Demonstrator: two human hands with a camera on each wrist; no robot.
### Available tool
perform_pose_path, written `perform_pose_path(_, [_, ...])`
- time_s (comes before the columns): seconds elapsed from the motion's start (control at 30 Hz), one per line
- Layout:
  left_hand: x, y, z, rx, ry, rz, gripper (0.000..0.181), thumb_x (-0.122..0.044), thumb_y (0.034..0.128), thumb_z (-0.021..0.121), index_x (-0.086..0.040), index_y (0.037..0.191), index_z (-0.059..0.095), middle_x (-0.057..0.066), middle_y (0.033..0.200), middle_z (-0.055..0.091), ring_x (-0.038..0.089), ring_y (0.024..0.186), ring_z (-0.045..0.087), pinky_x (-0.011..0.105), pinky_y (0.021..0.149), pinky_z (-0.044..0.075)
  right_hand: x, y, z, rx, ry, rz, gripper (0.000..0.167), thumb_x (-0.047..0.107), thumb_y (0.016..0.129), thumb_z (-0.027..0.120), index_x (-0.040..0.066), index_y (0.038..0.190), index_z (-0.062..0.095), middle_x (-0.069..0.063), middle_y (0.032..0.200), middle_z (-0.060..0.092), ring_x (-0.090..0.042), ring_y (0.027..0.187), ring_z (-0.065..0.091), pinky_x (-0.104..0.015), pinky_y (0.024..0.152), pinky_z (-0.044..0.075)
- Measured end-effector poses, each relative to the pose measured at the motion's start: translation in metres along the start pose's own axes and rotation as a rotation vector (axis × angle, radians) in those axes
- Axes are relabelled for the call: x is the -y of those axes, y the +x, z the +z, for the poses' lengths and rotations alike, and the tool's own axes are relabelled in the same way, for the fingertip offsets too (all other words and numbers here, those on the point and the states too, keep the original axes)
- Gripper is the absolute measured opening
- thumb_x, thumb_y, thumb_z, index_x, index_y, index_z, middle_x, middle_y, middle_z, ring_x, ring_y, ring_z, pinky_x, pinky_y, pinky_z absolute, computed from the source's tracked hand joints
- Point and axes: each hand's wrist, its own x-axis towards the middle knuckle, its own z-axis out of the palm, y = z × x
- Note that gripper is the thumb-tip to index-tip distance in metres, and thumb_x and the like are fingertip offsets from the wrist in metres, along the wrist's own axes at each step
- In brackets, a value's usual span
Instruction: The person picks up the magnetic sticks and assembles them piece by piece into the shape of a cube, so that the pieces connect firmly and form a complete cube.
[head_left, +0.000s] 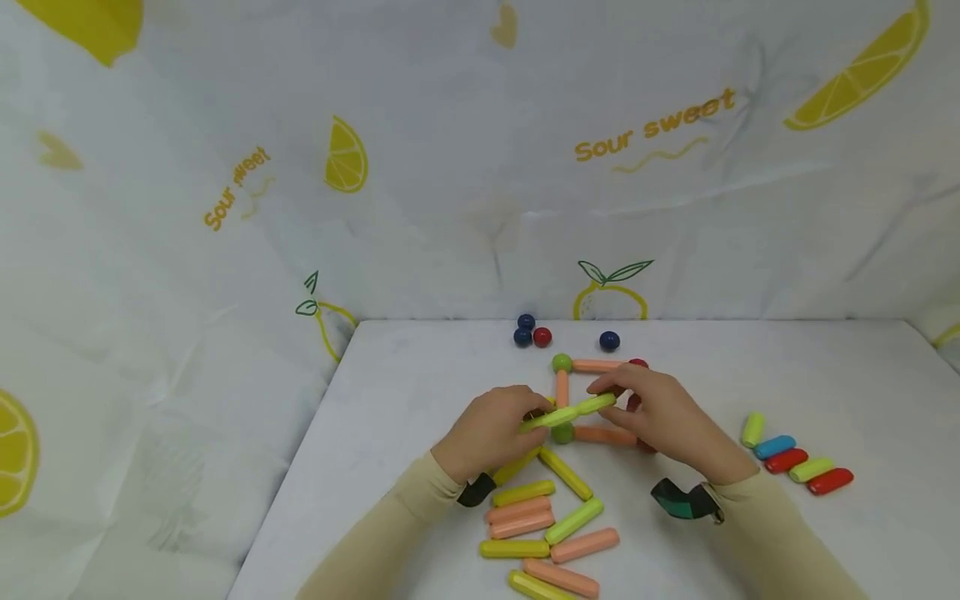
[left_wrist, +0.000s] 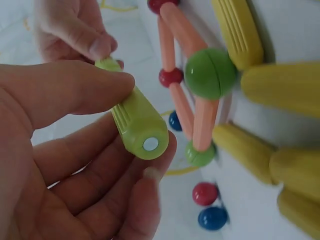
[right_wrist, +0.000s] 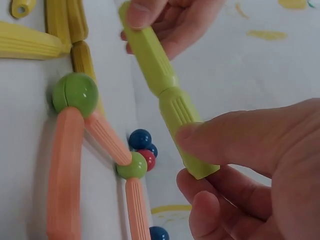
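Each hand pinches one of two light-green magnetic sticks that meet end to end in the air. My left hand (head_left: 487, 427) holds the left stick (right_wrist: 150, 55) between thumb and fingers; a round metallic spot shows on its end in the left wrist view. The right hand (head_left: 670, 419) grips the other stick (right_wrist: 181, 117) near its outer end. Below and behind them lies a four-sided frame of salmon sticks (head_left: 603, 435), with green balls (head_left: 562, 363) at its left corners and red balls (head_left: 638, 364) at the right. The right hand partly hides that side.
Loose yellow sticks (head_left: 514, 548), salmon sticks (head_left: 585, 545) and a light-green stick (head_left: 574, 521) lie in front of the frame. Blue balls (head_left: 610, 341) and a red ball (head_left: 542, 337) sit at the back edge. Short red (head_left: 831, 481), blue and light-green pieces lie at right.
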Motion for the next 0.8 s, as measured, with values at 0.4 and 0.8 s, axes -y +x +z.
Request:
perform_pose_path(0.4, [-0.024, 0.072, 0.019, 0.099, -0.06, -0.192, 0.023, -0.033, 0.0984, 0.081, -0.02, 0.118, 0.08, -0.012, 0.091, 0.071, 0.003, 0.077, 0.061, 0.018, 0.07, 0.05, -0.043, 0.02, -0.024, -0.076, 0.014, 0.077, 0.021, 0.005, 0.099, 0.075, 0.012, 0.119, 0.08, -0.012, 0.125, 0.073, -0.031, 0.111, 0.068, -0.055, 0.098, 0.06])
perform_pose_path(0.8, [-0.027, 0.092, 0.042, 0.119, -0.047, -0.269, 0.025, -0.031, 0.0969, 0.083, -0.018, 0.118, 0.08, -0.01, 0.09, 0.073, 0.005, 0.071, 0.06, 0.019, 0.061, 0.049, -0.058, 0.029, -0.014, -0.085, -0.011, 0.109, 0.019, -0.001, 0.097, 0.072, 0.006, 0.113, 0.081, -0.017, 0.122, 0.07, -0.035, 0.107, 0.069, -0.058, 0.097, 0.06])
